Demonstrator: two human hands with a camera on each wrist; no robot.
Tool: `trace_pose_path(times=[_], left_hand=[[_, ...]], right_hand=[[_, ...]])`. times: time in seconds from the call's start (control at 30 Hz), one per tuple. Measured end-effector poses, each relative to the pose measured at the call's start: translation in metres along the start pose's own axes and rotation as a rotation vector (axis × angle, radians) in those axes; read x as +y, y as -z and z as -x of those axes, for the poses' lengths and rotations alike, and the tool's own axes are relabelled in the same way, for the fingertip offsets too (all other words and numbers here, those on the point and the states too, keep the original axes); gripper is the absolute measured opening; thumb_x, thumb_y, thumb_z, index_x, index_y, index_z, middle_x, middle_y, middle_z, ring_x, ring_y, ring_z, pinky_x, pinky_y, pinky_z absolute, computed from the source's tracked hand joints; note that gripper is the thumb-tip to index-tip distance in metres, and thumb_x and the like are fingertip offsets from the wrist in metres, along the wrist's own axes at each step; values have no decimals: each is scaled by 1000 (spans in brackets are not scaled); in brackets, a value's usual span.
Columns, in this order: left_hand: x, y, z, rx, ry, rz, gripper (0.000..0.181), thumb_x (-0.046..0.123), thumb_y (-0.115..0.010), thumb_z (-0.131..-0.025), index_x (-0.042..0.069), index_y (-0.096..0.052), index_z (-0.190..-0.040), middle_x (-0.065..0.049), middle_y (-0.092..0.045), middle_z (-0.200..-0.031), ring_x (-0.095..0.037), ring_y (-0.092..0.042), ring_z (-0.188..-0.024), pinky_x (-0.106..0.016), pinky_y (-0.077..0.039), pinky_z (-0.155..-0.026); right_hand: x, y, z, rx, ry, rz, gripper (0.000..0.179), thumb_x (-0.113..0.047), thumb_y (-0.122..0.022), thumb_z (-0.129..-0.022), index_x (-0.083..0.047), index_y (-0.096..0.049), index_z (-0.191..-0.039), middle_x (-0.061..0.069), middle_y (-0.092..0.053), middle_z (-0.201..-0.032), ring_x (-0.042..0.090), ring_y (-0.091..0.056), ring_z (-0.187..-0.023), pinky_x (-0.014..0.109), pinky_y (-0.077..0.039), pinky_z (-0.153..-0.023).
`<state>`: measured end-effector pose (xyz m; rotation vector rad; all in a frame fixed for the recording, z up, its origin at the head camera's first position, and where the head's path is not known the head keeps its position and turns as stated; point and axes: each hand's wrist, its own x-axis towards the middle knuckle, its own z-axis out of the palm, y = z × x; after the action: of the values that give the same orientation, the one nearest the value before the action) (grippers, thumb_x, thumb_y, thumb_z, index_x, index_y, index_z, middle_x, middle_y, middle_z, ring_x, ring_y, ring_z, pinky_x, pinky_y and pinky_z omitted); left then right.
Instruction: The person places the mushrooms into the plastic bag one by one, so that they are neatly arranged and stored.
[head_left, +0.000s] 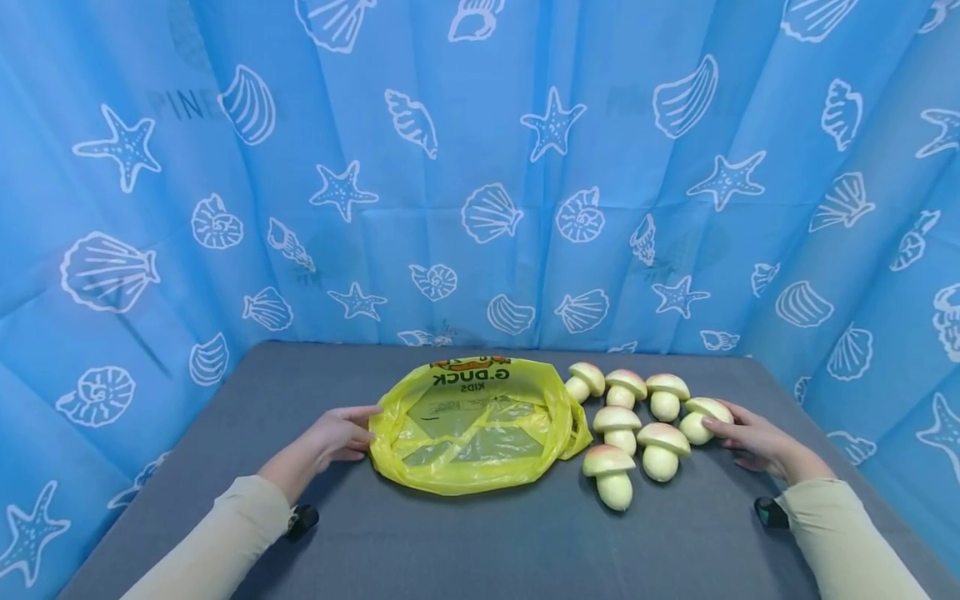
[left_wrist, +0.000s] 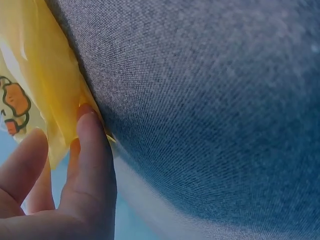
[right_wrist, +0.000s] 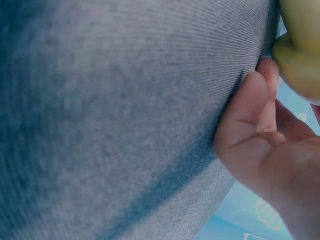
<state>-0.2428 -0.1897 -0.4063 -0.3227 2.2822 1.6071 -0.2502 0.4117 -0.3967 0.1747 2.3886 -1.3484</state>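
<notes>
A yellow translucent plastic bag (head_left: 386, 454) lies on the table with its mouth spread wide and printed lettering inside its far wall. My left hand (head_left: 343, 433) touches the bag's left rim with extended fingers; the left wrist view has its fingertips against the yellow plastic (left_wrist: 52, 75). To the right of the bag sit several toy mushrooms (head_left: 617, 487) with pale stems and pinkish caps. At the right end of the group, my right hand (head_left: 761, 442) holds one toy mushroom (head_left: 701, 414) between thumb and finger. Only part of that mushroom (right_wrist: 300, 30) shows in the right wrist view.
A grey cloth covers the table (head_left: 480, 550). Blue curtains (head_left: 480, 150) printed with white shells and starfish enclose the back and both sides. Dark wrist devices (head_left: 303, 522) sit at the sleeve cuffs. The nearest mushrooms stand close to the bag's right side.
</notes>
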Motion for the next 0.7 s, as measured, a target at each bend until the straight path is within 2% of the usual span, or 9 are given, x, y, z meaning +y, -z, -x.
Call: trace_pose_path(times=[0.3,0.5,0.6,0.7], left_hand=[[0,-2,0,9,-19,8,53,-4,-58,-91,4,-49,-142,-29,-43,-139,-24,-62,-86,-36,-54,-74],[0,-4,0,17,-27,-5,52,-5,-58,-91,4,-50,-142,-30,-44,-138,-23,-62,-85,-36,-54,-73],[-1,-4,0,14,-18,-11,51,-5,-57,-91,4,-50,-141,-29,-44,-138,-23,-62,-85,-36,-54,-73],[-1,-3,-1,5,-21,-13,51,-6,-57,-91,4,-50,-141,-28,-45,-138,-24,-61,-84,-36,-54,-73]], right_hand=[[2,-1,1,8,25,-16,83,-41,-46,-101,5,3,-150,40,-16,-142,50,-33,-124,46,-45,-87],[6,2,0,-8,25,-25,83,-39,-46,-102,6,4,-149,41,-16,-142,51,-32,-125,45,-44,-85],[7,3,0,-11,32,-43,83,-38,-45,-102,8,7,-148,42,-17,-141,41,-47,-118,42,-46,-81],[7,3,4,-8,43,-110,83,-34,-45,-103,10,11,-147,43,-23,-134,24,-57,-103,40,-49,-80]])
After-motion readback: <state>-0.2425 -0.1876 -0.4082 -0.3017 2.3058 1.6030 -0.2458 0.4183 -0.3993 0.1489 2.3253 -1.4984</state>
